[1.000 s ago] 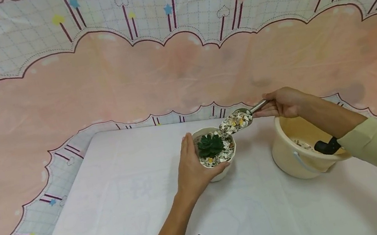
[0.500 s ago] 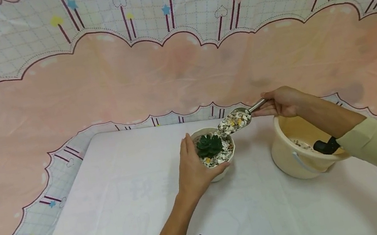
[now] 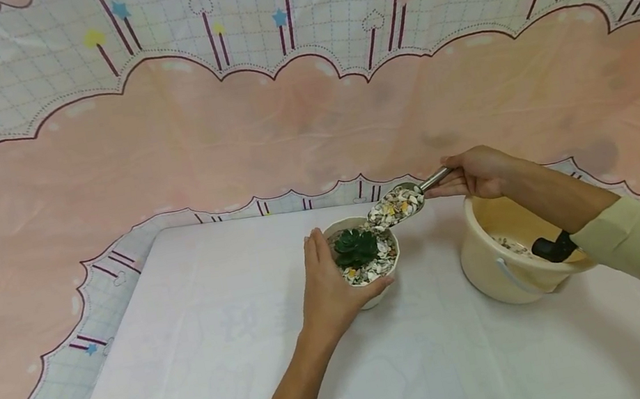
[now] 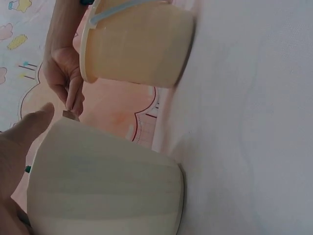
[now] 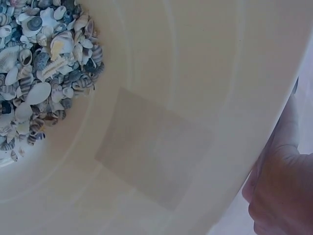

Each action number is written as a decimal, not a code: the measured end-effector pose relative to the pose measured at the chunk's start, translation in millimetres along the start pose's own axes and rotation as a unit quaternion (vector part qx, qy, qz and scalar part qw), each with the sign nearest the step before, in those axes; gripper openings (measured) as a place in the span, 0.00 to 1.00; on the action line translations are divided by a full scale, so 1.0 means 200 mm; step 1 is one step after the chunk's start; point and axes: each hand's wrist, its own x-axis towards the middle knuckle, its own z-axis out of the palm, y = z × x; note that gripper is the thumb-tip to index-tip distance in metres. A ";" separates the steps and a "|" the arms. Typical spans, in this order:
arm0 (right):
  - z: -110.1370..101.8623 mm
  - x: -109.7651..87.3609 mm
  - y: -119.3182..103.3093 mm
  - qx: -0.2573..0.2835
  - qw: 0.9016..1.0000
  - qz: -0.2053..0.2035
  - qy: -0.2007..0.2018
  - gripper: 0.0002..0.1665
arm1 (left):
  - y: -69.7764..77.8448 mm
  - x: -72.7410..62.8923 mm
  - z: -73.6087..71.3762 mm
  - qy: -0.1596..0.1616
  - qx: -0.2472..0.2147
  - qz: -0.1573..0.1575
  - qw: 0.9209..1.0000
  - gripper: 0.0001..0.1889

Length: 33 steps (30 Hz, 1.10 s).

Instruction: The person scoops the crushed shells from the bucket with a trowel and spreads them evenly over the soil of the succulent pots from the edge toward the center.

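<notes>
Your left hand is clamped round the near left side of the white pot, which stands upright near the middle of the far edge of the table, a green plant among the shells inside. Your right hand pinches the handle of a metal scoop, heaped with shells, its tip at the pot's far right rim. Toward the far right corner stands a cream bucket, more shells on its bottom.
</notes>
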 end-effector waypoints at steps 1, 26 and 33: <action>0.00 0.00 0.00 -0.001 1.000 0.000 -0.001 0.28 | 0.00 0.00 0.00 0.004 0.003 -0.001 1.000 0.75; 0.03 -0.02 0.00 -0.014 1.000 -0.024 0.005 0.31 | -0.02 0.03 -0.02 -0.027 0.000 0.003 1.000 0.72; 0.05 0.00 0.00 -0.019 0.999 -0.024 0.010 0.31 | 0.03 0.00 -0.02 -0.008 0.023 -0.027 0.999 0.74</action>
